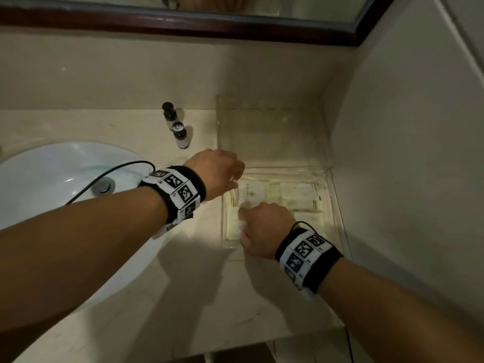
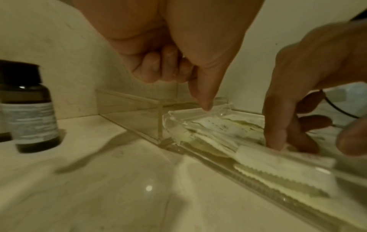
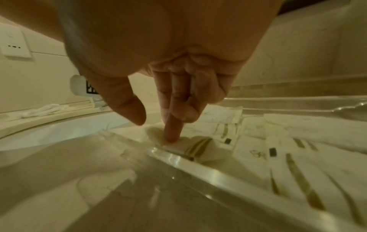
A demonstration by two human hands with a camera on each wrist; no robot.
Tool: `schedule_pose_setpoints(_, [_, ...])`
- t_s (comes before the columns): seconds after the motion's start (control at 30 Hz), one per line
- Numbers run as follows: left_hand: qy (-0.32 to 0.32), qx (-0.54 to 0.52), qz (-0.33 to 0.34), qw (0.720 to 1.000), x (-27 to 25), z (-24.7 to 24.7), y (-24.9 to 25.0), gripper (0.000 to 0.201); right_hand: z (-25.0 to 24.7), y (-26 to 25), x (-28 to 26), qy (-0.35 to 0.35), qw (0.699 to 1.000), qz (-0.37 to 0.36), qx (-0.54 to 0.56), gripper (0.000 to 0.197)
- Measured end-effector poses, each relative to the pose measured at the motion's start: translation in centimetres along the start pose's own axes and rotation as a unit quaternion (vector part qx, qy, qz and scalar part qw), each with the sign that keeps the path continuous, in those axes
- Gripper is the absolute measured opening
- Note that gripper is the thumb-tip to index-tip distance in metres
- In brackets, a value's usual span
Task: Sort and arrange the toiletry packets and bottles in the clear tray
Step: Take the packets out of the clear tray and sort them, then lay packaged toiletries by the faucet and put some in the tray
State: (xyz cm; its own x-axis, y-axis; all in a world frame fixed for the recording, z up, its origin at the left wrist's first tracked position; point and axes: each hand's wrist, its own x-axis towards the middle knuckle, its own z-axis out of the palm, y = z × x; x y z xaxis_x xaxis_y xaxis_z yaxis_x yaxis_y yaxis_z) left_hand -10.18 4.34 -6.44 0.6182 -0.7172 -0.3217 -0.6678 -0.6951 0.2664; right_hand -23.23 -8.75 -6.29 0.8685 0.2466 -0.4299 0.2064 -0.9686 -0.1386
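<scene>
A clear tray (image 1: 269,132) sits on the counter against the right wall, its far compartment bare. Several white toiletry packets (image 1: 298,195) lie flat in the near compartment. Two small dark-capped bottles (image 1: 169,112) (image 1: 181,136) stand on the counter left of the tray. My left hand (image 1: 225,174) hovers at the tray's left edge with fingers curled, and its thumb (image 2: 206,106) touches the divider rim (image 2: 190,112). My right hand (image 1: 248,221) is over the near left corner. Its index finger (image 3: 172,135) presses straight down on a packet (image 3: 178,143), the other fingers curled.
A white sink (image 1: 52,179) with a drain lies left of my arms, and a cable crosses it. The wall (image 1: 406,153) closes in right of the tray, a mirror frame (image 1: 183,24) runs along the back. A wall socket (image 3: 14,42) and a white cloth (image 3: 45,109) are beyond the sink.
</scene>
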Motion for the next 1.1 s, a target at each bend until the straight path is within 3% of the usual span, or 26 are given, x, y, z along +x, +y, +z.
schedule_pose_setpoints(0.13, [0.021,-0.007,-0.021,1.000,-1.5,-0.2,-0.6,0.015,0.3,-0.1,0.1,-0.004,1.000,0.020,0.019,0.038])
schedule_pose_setpoints(0.33, [0.055,-0.025,-0.055,0.997,-4.1,-0.6,-1.7,0.016,-0.7,-0.1,0.9,-0.071,0.997,0.018,0.002,0.031])
schedule_pose_setpoints(0.6, [0.095,-0.039,-0.147,0.984,-10.8,-3.1,-4.0,0.015,-5.3,-2.3,3.5,-0.013,1.000,0.000,-0.009,0.034])
schedule_pose_setpoints(0.83, [0.131,-0.043,-0.240,0.961,-19.7,-4.6,-8.1,0.016,-9.6,-9.5,7.2,0.043,0.995,-0.080,-0.034,0.034])
schedule_pose_setpoints(1.1, [0.161,-0.031,-0.354,0.921,-30.9,-4.8,-14.0,0.023,-12.7,-21.8,10.3,0.056,0.985,-0.157,-0.041,0.038])
